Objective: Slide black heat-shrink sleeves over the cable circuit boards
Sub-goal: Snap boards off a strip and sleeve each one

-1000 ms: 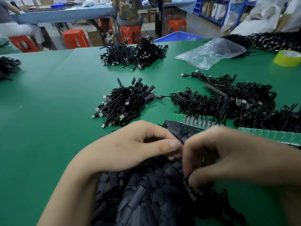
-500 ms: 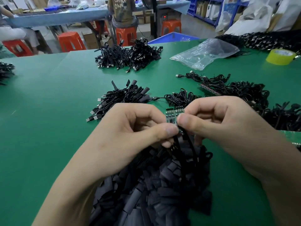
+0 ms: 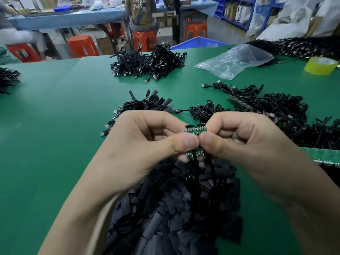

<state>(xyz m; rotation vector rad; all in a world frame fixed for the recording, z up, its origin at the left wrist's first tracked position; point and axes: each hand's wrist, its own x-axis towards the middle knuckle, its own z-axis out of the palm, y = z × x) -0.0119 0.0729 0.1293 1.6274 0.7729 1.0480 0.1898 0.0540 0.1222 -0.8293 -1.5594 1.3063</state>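
In the head view, both hands are meeting at the frame's centre. The left hand [image 3: 147, 142] and right hand [image 3: 244, 144] are each pinching the green boards [image 3: 196, 128] between thumb and forefinger, thumbs touching, with cables [image 3: 212, 169] trailing toward 6 o'clock onto the sleeves [image 3: 174, 208]. They are probably snapping joined boards apart; gripping close to the seam and bending evenly should be sparing the solder joints.
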